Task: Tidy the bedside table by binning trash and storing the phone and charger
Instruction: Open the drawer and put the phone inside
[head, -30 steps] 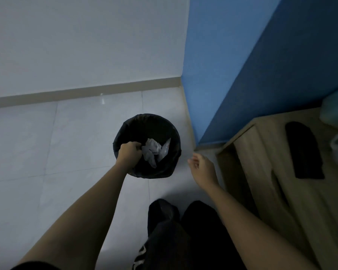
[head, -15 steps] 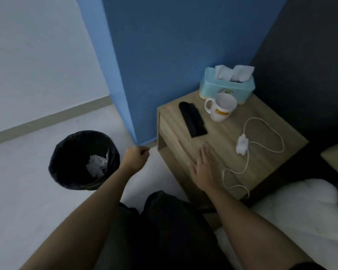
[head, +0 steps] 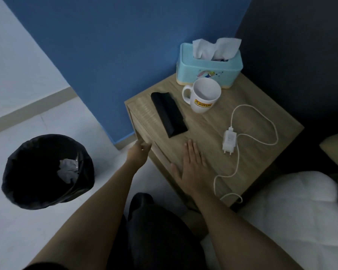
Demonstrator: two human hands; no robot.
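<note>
A wooden bedside table [head: 252,112] stands against the blue wall. On it lie a black phone [head: 169,114] and a white charger [head: 229,140] with its cable looped toward the front edge. My right hand [head: 191,162] rests flat, palm down, on the tabletop between phone and charger, holding nothing. My left hand [head: 139,152] is at the table's front left face, fingers curled at the drawer edge; whether it grips it is unclear. A black bin [head: 27,184] with crumpled paper [head: 67,170] inside stands on the floor at left.
A white mug [head: 204,96] and a teal tissue box [head: 209,69] sit at the back of the table. A bed with white bedding [head: 293,211] is at right. My dark-clad legs [head: 154,227] are below. Pale tiled floor [head: 14,230] surrounds the bin.
My view swung from the bin to the table. My left hand left the bin and reached the drawer front. My right hand settled flat on the tabletop.
</note>
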